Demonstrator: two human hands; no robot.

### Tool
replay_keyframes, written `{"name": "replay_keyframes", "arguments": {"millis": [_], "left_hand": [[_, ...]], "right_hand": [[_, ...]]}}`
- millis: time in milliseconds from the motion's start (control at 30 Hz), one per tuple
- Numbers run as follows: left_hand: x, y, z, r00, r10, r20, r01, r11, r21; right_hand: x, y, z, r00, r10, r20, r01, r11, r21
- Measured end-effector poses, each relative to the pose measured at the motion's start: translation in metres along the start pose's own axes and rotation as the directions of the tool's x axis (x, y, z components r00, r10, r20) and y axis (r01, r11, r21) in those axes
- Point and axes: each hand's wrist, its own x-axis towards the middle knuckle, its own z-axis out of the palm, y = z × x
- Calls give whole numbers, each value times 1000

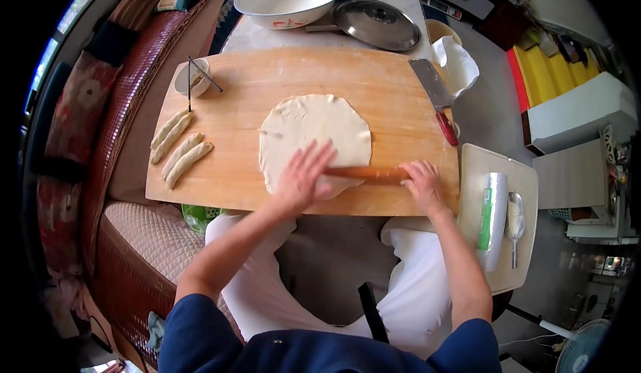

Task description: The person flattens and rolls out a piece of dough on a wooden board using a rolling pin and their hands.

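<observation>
A round sheet of dough [314,126] lies flat on the wooden board [400,133], its rim slightly uneven. Across its near part runs a wooden rolling pin [367,173]. My right hand [422,181] has its fingers wrapped round the pin's right end. Over the near left of the dough, my left hand [304,178] is stretched flat with fingers apart, slightly blurred. It is at the pin's left end, which it hides; whether the palm presses on the pin or the dough I cannot tell.
Several dough rolls [187,163] lie at the board's left, near a bowl [181,81] with chopsticks. A cleaver [433,86] rests at the right edge. Behind are an enamel basin [289,3] and a lid [380,25]. A tray [491,156] holds a plastic-wrap roll [493,219] and a scoop [515,223].
</observation>
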Motion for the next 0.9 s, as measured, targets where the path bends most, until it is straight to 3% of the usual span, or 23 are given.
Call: {"name": "replay_keyframes", "arguments": {"millis": [67,267,500,667,767,900], "left_hand": [[21,-21,-3,992,-115,-42,119,987,109],[14,-31,20,990,-137,43,127,974,187],[-62,34,-1,973,58,223,-42,996,-76],[-12,-34,-14,992,-121,-45,126,985,120],[-13,-78,2,985,-164,-53,172,965,198],[-64,-52,-24,993,-79,82,65,985,160]], "right_hand": [[25,-1,10,999,-31,-29,31,999,-18],[52,-16,33,996,-44,-83,42,999,-28],[-3,-32,13,999,-15,37,15,1000,0],[28,-61,30,996,1,-91,2,1000,28],[47,-90,56,989,40,-140,-51,996,-76],[11,-127,59,988,99,-115,-100,995,-5]]}}
